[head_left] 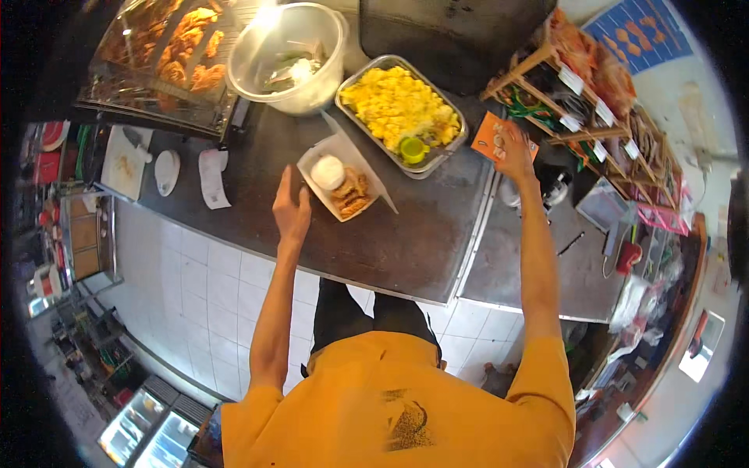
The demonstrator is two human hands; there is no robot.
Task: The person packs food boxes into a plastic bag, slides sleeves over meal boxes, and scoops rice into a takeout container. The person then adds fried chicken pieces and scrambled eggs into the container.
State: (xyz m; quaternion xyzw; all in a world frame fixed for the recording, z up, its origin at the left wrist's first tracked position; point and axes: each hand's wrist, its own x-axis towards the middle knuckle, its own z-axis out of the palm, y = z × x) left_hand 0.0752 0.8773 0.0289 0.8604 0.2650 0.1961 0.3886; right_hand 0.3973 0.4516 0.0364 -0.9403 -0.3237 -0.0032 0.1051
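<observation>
My left hand (291, 205) is held above the dark counter with its thumb apart from the fingers and nothing in it. Just right of it stands an open white paper food box (366, 212). Inside the box are a rounded mound of white rice (327, 171) and browned, sliced fried meat (352, 196). At the right, the fingers of my right hand (515, 155) are bunched over a flat orange printed carton (488, 133), pinching it from above. Part of the carton is hidden under the hand.
A metal tray (418, 171) of chopped yellow food, with a green cup (413, 150) in it, sits behind the box. Beside it is a clear plastic tub (287, 102). A knife (136, 143) lies on a cutting board (120, 175). A wooden rack (562, 93) stands right.
</observation>
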